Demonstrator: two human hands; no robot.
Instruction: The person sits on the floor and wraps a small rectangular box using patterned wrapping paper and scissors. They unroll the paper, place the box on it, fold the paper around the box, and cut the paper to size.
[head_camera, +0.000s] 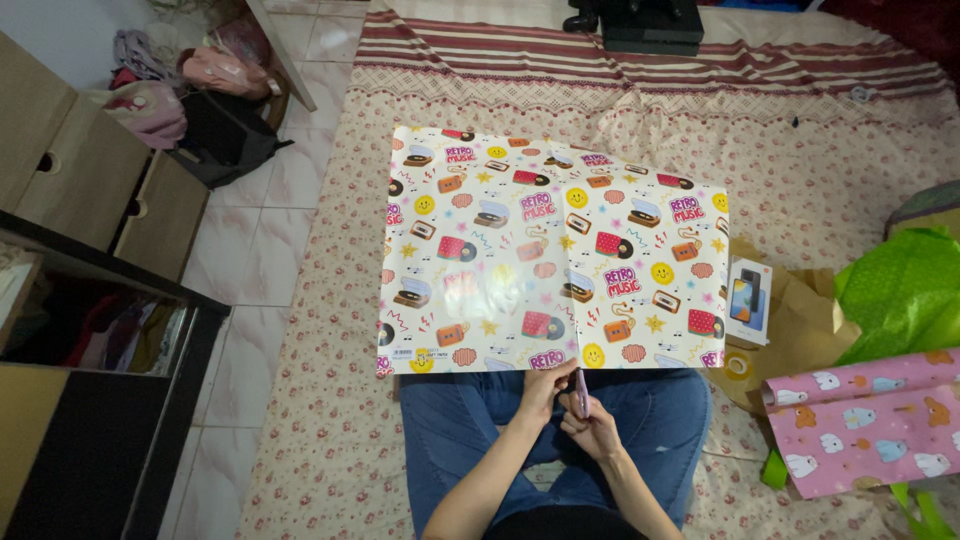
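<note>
Glossy wrapping paper (553, 250) | near edge at both hands' fingers (548, 385)

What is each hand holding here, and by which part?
The left hand pinches the near edge of the wrapping paper. The right hand grips a thin purple tool, perhaps scissors, by its lower end.

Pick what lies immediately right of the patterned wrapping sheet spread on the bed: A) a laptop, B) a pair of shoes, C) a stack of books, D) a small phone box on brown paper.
D: a small white phone box rests on brown paper just past the right edge of the wrapping sheet, with green paper and a pink animal-print roll farther right.
</note>
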